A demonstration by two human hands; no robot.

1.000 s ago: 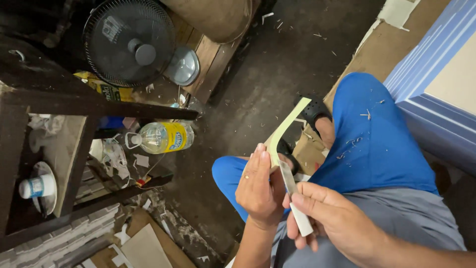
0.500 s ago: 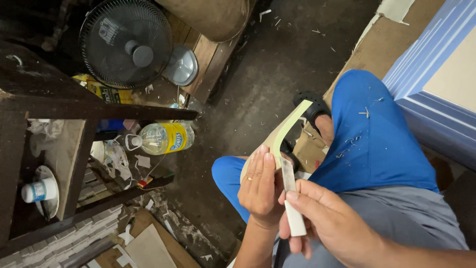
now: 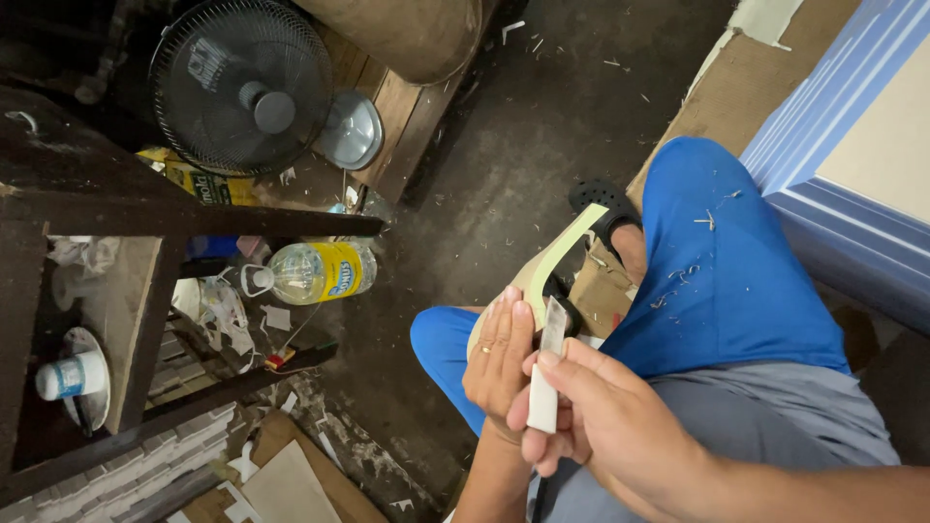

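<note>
My right hand (image 3: pixel 620 431) has its fingers clenched on a white-handled blade (image 3: pixel 545 383), while my left hand (image 3: pixel 499 353) grasps a pale green curved strip (image 3: pixel 562 257) (over my blue-clad knees).

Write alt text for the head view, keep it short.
Seated person in blue shorts trims a curved pale-green strip: left hand steadies it, right hand holds a white-handled blade against it. A fan and plastic bottle sit on the littered floor to the left.
</note>
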